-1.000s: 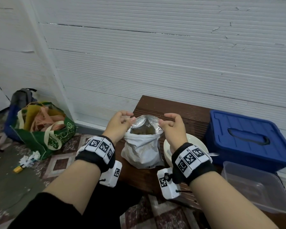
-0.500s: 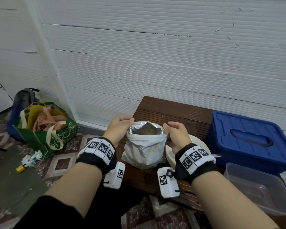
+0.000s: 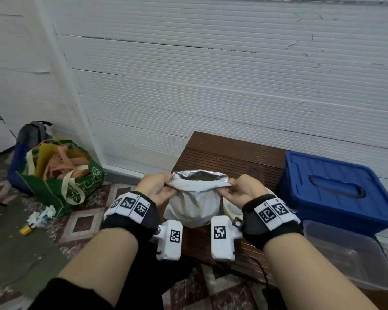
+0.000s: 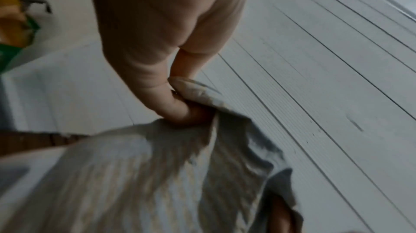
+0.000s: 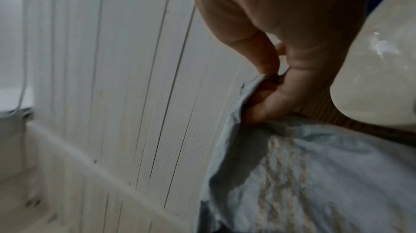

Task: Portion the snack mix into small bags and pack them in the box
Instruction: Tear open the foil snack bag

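A white snack bag (image 3: 192,204) with a silver lining stands on the brown table (image 3: 233,153), its mouth open and brown snack mix (image 3: 203,176) showing inside. My left hand (image 3: 157,186) pinches the left rim of the bag (image 4: 195,98). My right hand (image 3: 240,189) pinches the right rim of the bag (image 5: 254,84). The two hands stretch the mouth wide and roll its edge outward. A blue lidded box (image 3: 341,189) stands to the right on the table.
A white plate (image 3: 231,209) lies behind my right wrist, beside the bag; the right wrist view also catches the plate (image 5: 378,69). A clear plastic container (image 3: 349,253) sits at the near right. A green tote bag (image 3: 58,173) and a backpack (image 3: 30,133) are on the floor at left.
Both hands moved apart and lower along the rim, pulling the bag's mouth wider and folding its edge down. The bag now sits shorter.
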Demonstrator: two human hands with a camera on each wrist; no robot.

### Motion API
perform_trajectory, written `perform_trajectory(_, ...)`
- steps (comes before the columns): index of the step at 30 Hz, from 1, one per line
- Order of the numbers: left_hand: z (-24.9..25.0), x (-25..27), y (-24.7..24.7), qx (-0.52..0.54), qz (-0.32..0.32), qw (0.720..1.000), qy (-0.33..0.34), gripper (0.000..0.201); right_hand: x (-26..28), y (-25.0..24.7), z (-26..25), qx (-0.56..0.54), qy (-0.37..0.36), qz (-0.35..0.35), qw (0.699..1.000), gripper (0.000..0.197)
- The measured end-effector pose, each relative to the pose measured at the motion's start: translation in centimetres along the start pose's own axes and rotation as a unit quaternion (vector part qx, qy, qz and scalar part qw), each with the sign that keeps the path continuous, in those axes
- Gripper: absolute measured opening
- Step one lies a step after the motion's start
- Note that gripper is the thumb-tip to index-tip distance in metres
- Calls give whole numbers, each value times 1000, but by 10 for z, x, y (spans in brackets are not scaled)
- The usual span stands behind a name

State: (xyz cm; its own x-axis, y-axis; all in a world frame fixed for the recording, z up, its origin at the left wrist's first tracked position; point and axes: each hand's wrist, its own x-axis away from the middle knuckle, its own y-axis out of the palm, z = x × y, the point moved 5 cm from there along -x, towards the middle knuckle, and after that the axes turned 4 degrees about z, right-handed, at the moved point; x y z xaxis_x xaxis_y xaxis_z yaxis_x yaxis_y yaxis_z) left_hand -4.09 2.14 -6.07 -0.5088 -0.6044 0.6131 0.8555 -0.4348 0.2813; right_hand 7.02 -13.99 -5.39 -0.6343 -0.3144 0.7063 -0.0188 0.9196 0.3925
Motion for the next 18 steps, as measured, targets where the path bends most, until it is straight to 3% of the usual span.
perform_trajectory(3,-8,-3,2,75,-17,996,-40,27,-1,-1,4,-59,35,-2,998,42)
perform_trajectory(7,-11,-3,10,139,-26,988,-68,35,-4,-1,12,-92,52,-6,994,30)
perform_trajectory(9,-11,-3,11,166,-25,983,-76,39,-8,0,16,-85,48,-10,995,42)
perform_trajectory(14,-8,-12,8,152,-8,985,-79,51,-16,3,17,-25,2,-2,1000,47)
perform_trajectory(16,-6,-10,8,144,-5,987,-77,49,-23,1,20,-51,27,2,998,56)
perform_trajectory(18,-6,-9,9,120,-11,990,-72,46,-27,-2,23,-74,27,10,997,51)
